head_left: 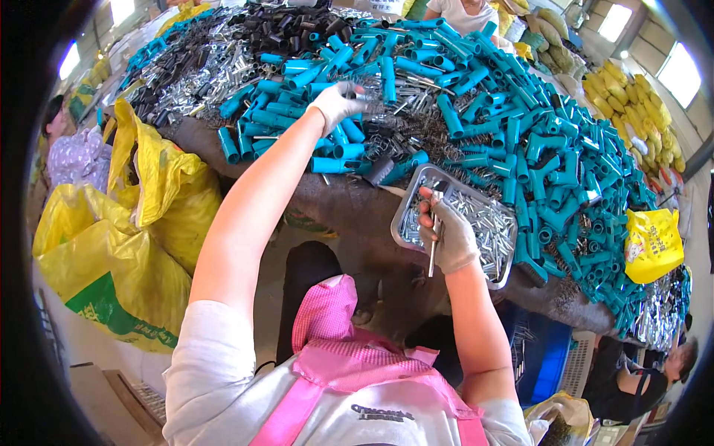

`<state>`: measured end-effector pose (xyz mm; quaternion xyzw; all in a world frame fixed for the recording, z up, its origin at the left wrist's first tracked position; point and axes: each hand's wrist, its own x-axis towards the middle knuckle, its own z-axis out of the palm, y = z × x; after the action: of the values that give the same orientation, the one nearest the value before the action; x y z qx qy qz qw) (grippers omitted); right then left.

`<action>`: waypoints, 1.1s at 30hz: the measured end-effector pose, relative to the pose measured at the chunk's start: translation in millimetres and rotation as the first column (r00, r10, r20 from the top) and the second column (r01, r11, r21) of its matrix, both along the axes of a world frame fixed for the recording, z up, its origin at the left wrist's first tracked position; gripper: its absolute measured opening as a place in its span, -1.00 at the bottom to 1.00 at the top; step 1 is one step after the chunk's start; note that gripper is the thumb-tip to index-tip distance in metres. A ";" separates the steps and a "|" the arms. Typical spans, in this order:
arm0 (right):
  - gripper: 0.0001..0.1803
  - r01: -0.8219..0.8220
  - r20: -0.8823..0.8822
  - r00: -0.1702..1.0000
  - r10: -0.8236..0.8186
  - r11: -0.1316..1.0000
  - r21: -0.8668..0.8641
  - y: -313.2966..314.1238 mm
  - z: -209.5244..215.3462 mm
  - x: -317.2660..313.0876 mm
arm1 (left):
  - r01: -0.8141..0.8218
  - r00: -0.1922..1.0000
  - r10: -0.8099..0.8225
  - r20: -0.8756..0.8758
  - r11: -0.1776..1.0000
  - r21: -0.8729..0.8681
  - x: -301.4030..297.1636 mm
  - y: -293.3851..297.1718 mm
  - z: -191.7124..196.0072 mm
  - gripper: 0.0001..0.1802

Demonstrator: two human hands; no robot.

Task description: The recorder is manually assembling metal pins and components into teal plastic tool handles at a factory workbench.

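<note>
My left hand (338, 105), in a white glove with bare fingertips, reaches over the pile. Its fingers look curled beside coil springs (379, 123), and blur hides whatever is between them. Close to my body, my right hand (452, 239) wears a similar glove and grips a thin metal rod (433, 249) held roughly upright. Below and behind that hand sits a clear plastic tray (401, 223) filled with short silver metal pins (487, 227). Teal plastic tubes (282, 119) lie around my left hand, and a black cylindrical piece (379, 170) rests near the table's edge.
Teal pistol-shaped housings (554, 175) heap up on the right, with a yellow bag (654, 245) on them. Black caps (286, 33) and silver parts (212, 78) cover the far left. A large yellow sack (119, 253) stands left. Other people sit around the table; a blue crate (547, 364) is lower right.
</note>
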<state>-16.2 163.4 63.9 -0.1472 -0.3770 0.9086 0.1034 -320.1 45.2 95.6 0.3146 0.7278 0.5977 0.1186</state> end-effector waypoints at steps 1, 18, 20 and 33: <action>-0.74 -0.006 -0.012 1.000 0.006 1.000 -0.029 -3.0 -4.6 -1.9 | -0.032 0.998 0.032 -0.048 0.999 -0.006 -3.6 0.2 1.0 -0.53; -0.81 -0.046 0.008 0.997 -0.077 -0.506 0.862 -35.6 12.7 -95.1 | 0.045 0.998 -0.025 0.055 0.918 -0.394 14.3 -12.1 23.7 -0.72; -0.76 -0.069 -0.027 0.974 -0.226 -0.407 0.911 -3.3 22.1 -100.1 | -0.092 0.996 0.094 -0.002 0.970 -0.223 16.4 -11.5 13.7 -0.75; -0.54 0.004 -0.023 0.993 -0.115 -0.166 0.986 -44.3 32.0 57.3 | -0.432 0.072 -0.549 0.832 0.735 0.523 223.8 -56.8 -45.4 -0.69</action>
<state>41.1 119.1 95.8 -0.0665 -0.9325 0.2885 0.2070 -96.3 -11.5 50.3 -0.1295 0.1526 0.8519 0.4840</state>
